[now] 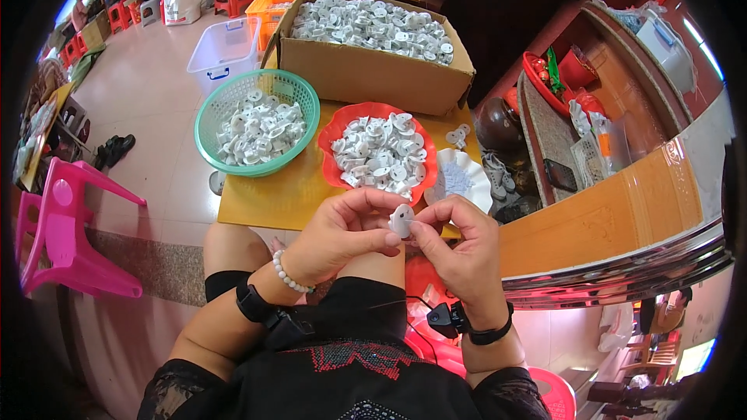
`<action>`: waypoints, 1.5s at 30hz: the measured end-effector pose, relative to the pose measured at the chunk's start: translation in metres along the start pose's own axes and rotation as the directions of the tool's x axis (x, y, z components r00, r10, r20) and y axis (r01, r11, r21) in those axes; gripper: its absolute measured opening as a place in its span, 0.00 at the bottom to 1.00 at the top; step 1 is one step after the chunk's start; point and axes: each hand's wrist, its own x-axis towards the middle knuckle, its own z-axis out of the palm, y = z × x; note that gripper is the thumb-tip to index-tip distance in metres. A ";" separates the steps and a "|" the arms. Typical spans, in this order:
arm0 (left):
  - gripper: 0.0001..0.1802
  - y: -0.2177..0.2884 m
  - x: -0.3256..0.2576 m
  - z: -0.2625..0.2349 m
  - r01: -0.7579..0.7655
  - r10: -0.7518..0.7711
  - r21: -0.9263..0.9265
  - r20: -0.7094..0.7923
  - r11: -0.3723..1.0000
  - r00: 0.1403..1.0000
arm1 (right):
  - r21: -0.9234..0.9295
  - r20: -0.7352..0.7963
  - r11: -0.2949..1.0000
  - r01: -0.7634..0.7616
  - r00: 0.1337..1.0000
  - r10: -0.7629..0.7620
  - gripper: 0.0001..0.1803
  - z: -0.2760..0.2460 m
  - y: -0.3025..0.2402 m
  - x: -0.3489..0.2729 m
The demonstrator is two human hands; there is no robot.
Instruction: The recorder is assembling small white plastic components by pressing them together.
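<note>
A small white plastic part [401, 220] is pinched between both my hands above my lap. My left hand [342, 235] wraps it from the left with thumb and fingers. My right hand [461, 247] grips its right side with fingertips. Just beyond them, on a low yellow table [264, 194], a red scalloped dish [379, 153] holds several similar white parts. A white scalloped dish [459, 176] sits to its right, and a green mesh basket [257, 126] of white parts sits to its left.
A large cardboard box [373, 50] full of white parts stands at the table's back, with an orange crate [272, 1] and a clear plastic bin [226, 50] behind. A pink plastic chair [66, 222] is at left. A wooden counter [607, 210] runs along the right. People sit far back left.
</note>
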 end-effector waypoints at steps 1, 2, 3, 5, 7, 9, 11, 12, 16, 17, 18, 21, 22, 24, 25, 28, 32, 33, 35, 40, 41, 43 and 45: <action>0.22 0.000 0.000 0.000 -0.031 0.031 0.032 0.004 0.999 1.000 | 0.010 -0.009 1.000 -0.016 1.000 0.016 0.03 0.001 -0.001 0.000; 0.22 0.000 -0.001 0.000 -0.032 0.032 0.030 0.003 0.999 0.999 | 0.009 -0.008 1.000 -0.015 1.000 0.016 0.03 0.002 -0.004 0.000; 0.22 -0.001 -0.001 0.000 -0.060 0.060 0.052 0.001 0.997 0.998 | 0.064 -0.024 0.991 -0.114 0.993 0.116 0.04 0.004 -0.009 0.000; 0.23 -0.001 0.000 0.001 -0.089 0.089 0.073 -0.001 0.993 0.996 | 0.120 -0.035 0.970 -0.211 0.976 0.216 0.04 0.004 -0.012 -0.001; 0.22 -0.003 0.000 0.000 -0.147 0.147 0.118 0.011 0.982 0.989 | 0.067 -0.004 0.991 -0.115 0.993 0.116 0.04 0.003 -0.011 -0.001; 0.22 -0.001 0.000 0.000 -0.184 0.183 0.173 0.019 0.968 0.983 | 0.032 -0.001 0.994 -0.105 0.994 0.105 0.04 0.003 -0.013 0.001; 0.21 -0.001 -0.001 0.000 -0.221 0.220 0.231 0.027 0.948 0.975 | 0.001 0.003 0.996 -0.092 0.996 0.092 0.04 0.002 -0.013 0.003; 0.21 -0.001 -0.001 -0.001 -0.252 0.249 0.272 0.045 0.929 0.967 | -0.033 0.030 0.997 -0.070 0.997 0.071 0.04 0.002 -0.013 0.003; 0.22 -0.003 0.000 0.000 -0.257 0.255 0.317 0.047 0.913 0.966 | -0.034 0.109 0.996 -0.078 0.991 0.081 0.05 -0.006 -0.010 0.005; 0.22 -0.003 0.000 -0.002 -0.257 0.257 0.319 0.045 0.912 0.965 | -0.032 0.110 0.997 -0.076 0.991 0.079 0.05 -0.004 -0.011 0.005; 0.22 -0.004 0.000 -0.004 -0.221 0.224 0.279 0.018 0.935 0.974 | 0.049 0.068 0.990 -0.134 0.989 0.130 0.06 0.000 -0.014 0.003; 0.21 -0.002 -0.001 -0.001 -0.179 0.185 0.216 -0.008 0.960 0.983 | 0.195 0.020 0.957 -0.215 0.976 0.215 0.07 0.004 -0.014 -0.003; 0.21 -0.001 -0.001 0.000 -0.174 0.179 0.194 -0.010 0.966 0.984 | 0.259 0.014 0.935 -0.241 0.969 0.246 0.07 0.005 -0.011 -0.004; 0.21 -0.003 -0.001 0.000 -0.178 0.183 0.198 -0.006 0.964 0.983 | 0.186 0.006 0.967 -0.172 0.985 0.174 0.05 0.005 -0.005 -0.005; 0.21 -0.004 -0.001 0.000 -0.185 0.190 0.203 -0.003 0.962 0.982 | 0.110 0.006 0.989 -0.099 0.995 0.098 0.04 0.005 -0.003 -0.005; 0.21 -0.007 0.000 -0.001 -0.232 0.237 0.243 0.009 0.942 0.972 | 0.062 -0.020 0.996 -0.067 0.997 0.069 0.02 0.010 -0.002 -0.004; 0.20 -0.009 0.001 -0.002 -0.216 0.224 0.222 -0.014 0.951 0.974 | -0.086 -0.007 0.996 0.031 0.999 -0.032 0.02 0.008 0.000 -0.002; 0.20 -0.009 0.001 -0.003 -0.207 0.218 0.228 -0.027 0.951 0.975 | 0.019 -0.019 0.999 -0.037 0.999 0.037 0.03 0.010 0.004 -0.004; 0.20 -0.008 0.002 -0.002 -0.196 0.210 0.234 -0.037 0.952 0.977 | 0.125 -0.028 0.987 -0.103 0.994 0.107 0.03 0.011 0.006 -0.006; 0.20 -0.008 0.002 -0.001 -0.217 0.233 0.288 -0.021 0.933 0.972 | 0.055 -0.025 0.997 -0.045 0.999 0.047 0.04 0.011 0.007 -0.003; 0.20 -0.008 0.002 -0.002 -0.215 0.230 0.289 -0.021 0.933 0.973 | 0.056 -0.026 0.997 -0.047 0.998 0.049 0.04 0.011 0.007 -0.002; 0.20 -0.007 0.002 -0.006 -0.190 0.221 0.370 -0.040 0.909 0.975 | -0.009 -0.002 1.000 0.007 1.000 -0.007 0.04 0.014 0.009 0.000; 0.19 -0.006 0.002 -0.008 -0.170 0.201 0.358 -0.052 0.918 0.978 | -0.023 0.006 1.000 0.013 1.000 -0.012 0.04 0.014 0.013 0.001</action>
